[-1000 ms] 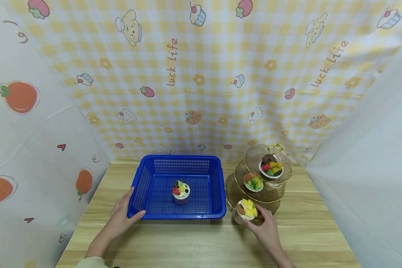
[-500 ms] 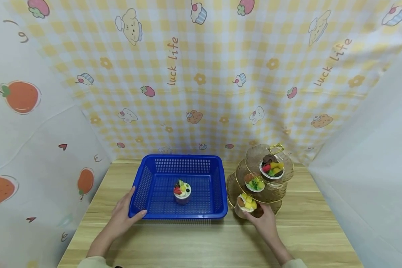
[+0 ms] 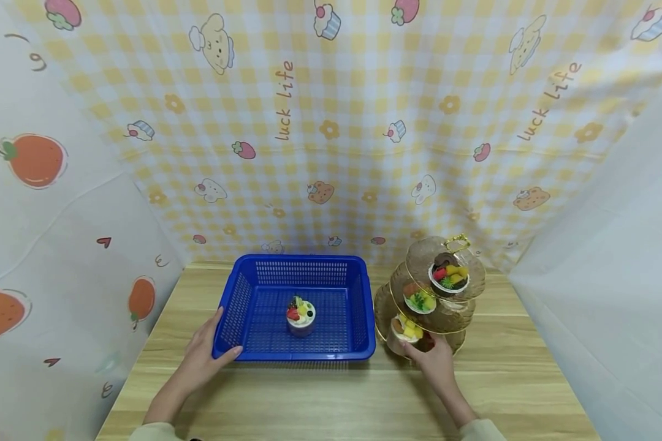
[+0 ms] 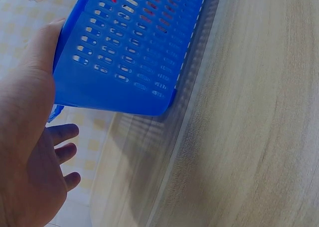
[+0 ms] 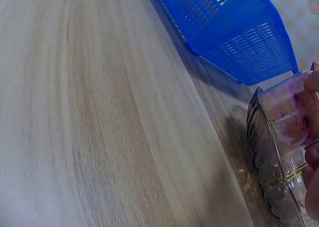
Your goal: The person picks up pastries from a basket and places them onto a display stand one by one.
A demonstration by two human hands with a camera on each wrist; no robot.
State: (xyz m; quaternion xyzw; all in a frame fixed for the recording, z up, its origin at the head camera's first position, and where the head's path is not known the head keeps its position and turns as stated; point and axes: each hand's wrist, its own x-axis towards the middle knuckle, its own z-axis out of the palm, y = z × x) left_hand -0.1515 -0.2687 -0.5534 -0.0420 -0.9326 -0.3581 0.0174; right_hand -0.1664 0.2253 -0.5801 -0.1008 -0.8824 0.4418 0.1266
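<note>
My right hand (image 3: 437, 361) grips a dessert cup (image 3: 406, 329) topped with yellow cubes, over the lowest tier of a three-tier stand (image 3: 460, 315). In the right wrist view, the cup's clear side (image 5: 290, 112) shows pink and cream layers, right at the glassy plate's edge (image 5: 259, 137). My left hand (image 3: 201, 350) rests at the front left corner of a blue basket (image 3: 287, 356), thumb on the front rim. Its other fingers (image 4: 67, 132) stretch loosely by the basket's side in the left wrist view. Inside the basket stands another dessert cup (image 3: 300, 318) with a strawberry on top.
A fruit tart (image 3: 448, 277) sits on the stand's top tier, and another tart (image 3: 419, 300) on the middle one. The gold handle (image 3: 458, 243) rises above them. Behind the wooden table (image 3: 320, 404) hangs a yellow checked cloth (image 3: 342, 184).
My right hand has carried the yellow-topped dessert cup slightly back, from in front of the stand to its lowest tier. My left hand stays at the basket corner.
</note>
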